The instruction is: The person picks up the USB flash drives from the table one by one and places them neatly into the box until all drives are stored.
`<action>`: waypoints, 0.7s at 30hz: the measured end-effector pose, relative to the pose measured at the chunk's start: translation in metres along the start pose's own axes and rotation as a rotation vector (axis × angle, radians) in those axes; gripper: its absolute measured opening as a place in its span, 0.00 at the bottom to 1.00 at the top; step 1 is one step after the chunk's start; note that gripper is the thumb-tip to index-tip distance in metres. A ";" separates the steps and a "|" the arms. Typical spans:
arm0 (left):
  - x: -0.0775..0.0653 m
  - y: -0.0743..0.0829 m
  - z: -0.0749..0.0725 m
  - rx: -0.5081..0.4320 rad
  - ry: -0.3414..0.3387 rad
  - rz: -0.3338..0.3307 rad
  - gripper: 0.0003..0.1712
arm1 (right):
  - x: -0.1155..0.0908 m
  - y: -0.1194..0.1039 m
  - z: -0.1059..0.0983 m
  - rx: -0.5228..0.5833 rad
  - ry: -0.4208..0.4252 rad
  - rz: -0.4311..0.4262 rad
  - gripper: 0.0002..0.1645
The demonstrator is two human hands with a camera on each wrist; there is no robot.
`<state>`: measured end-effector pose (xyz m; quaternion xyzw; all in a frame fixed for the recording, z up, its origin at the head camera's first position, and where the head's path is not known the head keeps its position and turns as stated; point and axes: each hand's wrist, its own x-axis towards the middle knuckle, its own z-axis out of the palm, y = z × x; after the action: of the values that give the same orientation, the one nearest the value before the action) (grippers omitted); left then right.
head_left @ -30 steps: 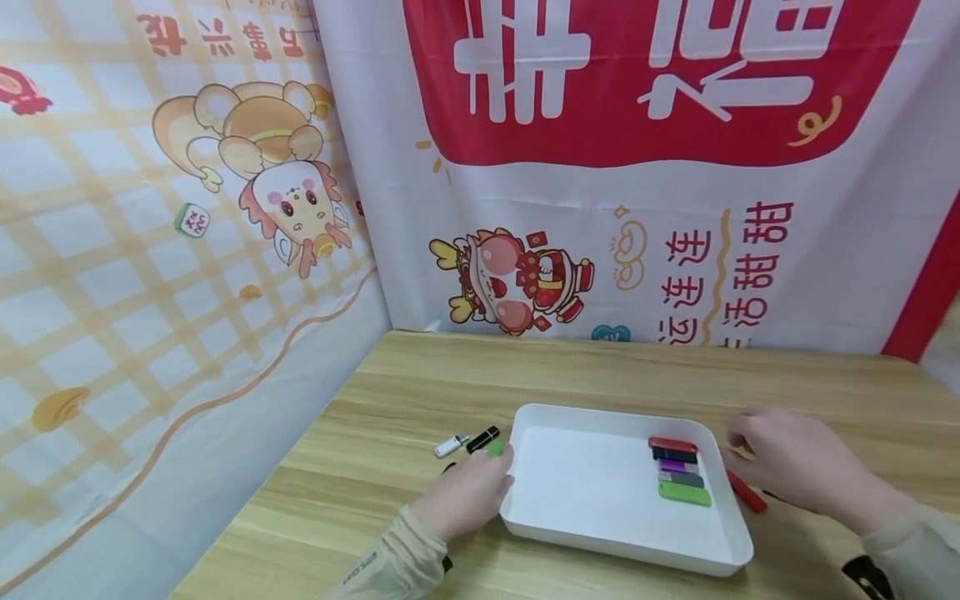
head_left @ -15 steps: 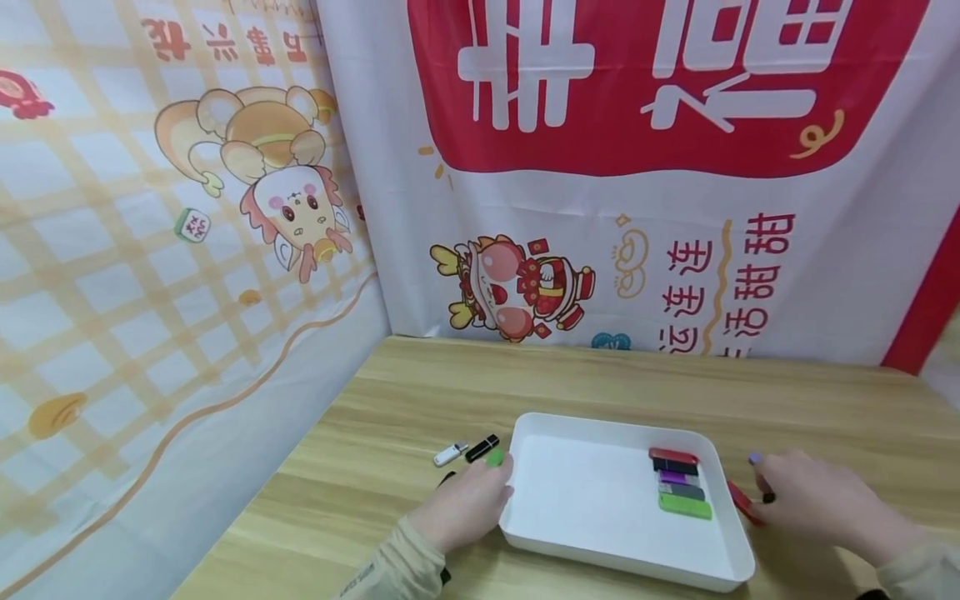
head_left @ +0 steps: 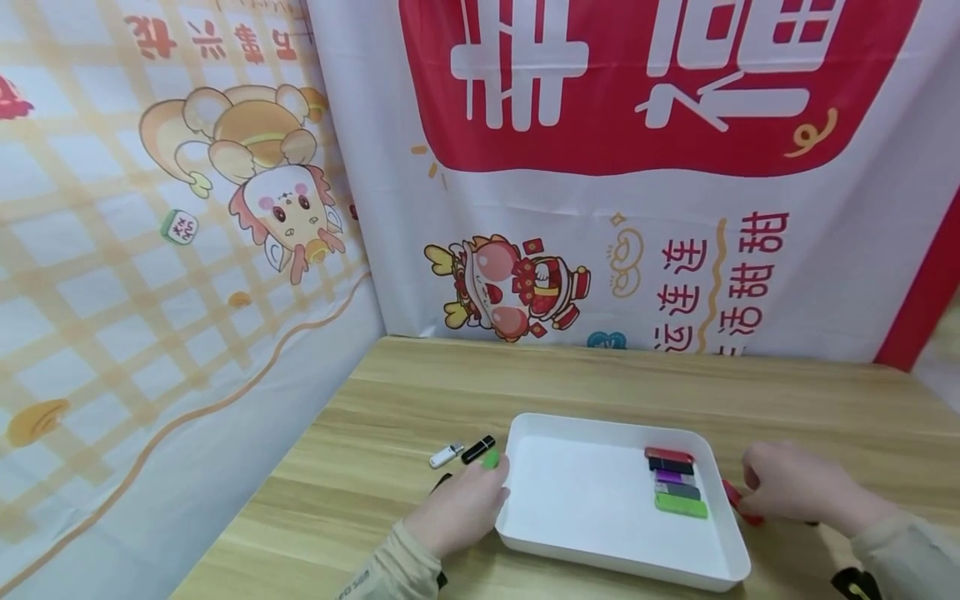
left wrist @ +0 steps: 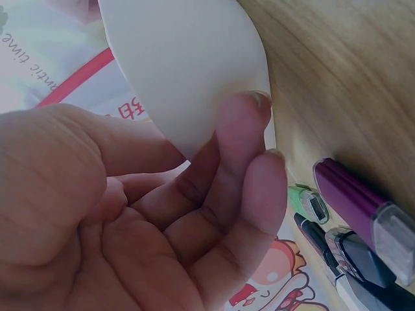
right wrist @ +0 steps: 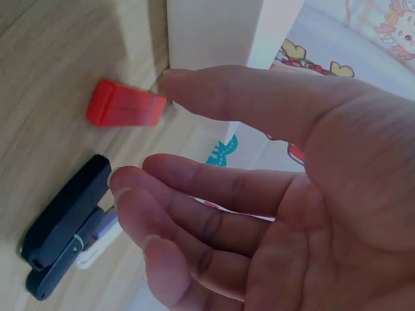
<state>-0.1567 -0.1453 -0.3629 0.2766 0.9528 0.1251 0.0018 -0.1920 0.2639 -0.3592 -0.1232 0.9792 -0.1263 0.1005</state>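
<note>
The fingers of the right hand (head_left: 798, 483) bend loosely with the thumb held apart from them, leaving a gap with nothing gripped in it; the thumb's tip comes right up to a red USB stick (right wrist: 126, 107), though whether it touches I cannot tell. That stick lies on the table just outside the white tray (head_left: 577, 492), by its right wall. The fingers of the left hand (head_left: 461, 504) are curled and pinch the tray's left wall, the thumb on one face and the fingertips on the other. Close under the right fingers lie a black stick (right wrist: 68, 210) and, partly hidden, a purple one and a white one. Near the left hand are a purple stick with a clear cap (left wrist: 366, 214), a green stick (left wrist: 310, 204), a black stick (head_left: 478, 449) and a white stick (head_left: 446, 455). Inside the tray, along its right end, sits a row from far to near: red (head_left: 670, 455), black, purple, grey and light green. Beyond the wooden table (head_left: 420, 375) hangs a white cloth (head_left: 390, 208) with red lettering and cartoon figures, another checked in pale orange at left
</note>
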 end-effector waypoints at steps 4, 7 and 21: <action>-0.001 0.000 0.001 0.005 -0.001 0.001 0.25 | 0.002 -0.003 0.001 -0.016 -0.008 0.014 0.18; -0.001 0.000 0.002 0.003 -0.004 -0.008 0.25 | 0.004 -0.004 0.002 -0.034 -0.001 0.023 0.19; 0.001 -0.001 0.004 0.009 -0.007 -0.032 0.25 | 0.003 -0.008 0.005 -0.111 0.122 -0.036 0.20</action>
<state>-0.1574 -0.1443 -0.3674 0.2617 0.9577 0.1198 0.0058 -0.1923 0.2548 -0.3619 -0.1384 0.9866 -0.0810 0.0312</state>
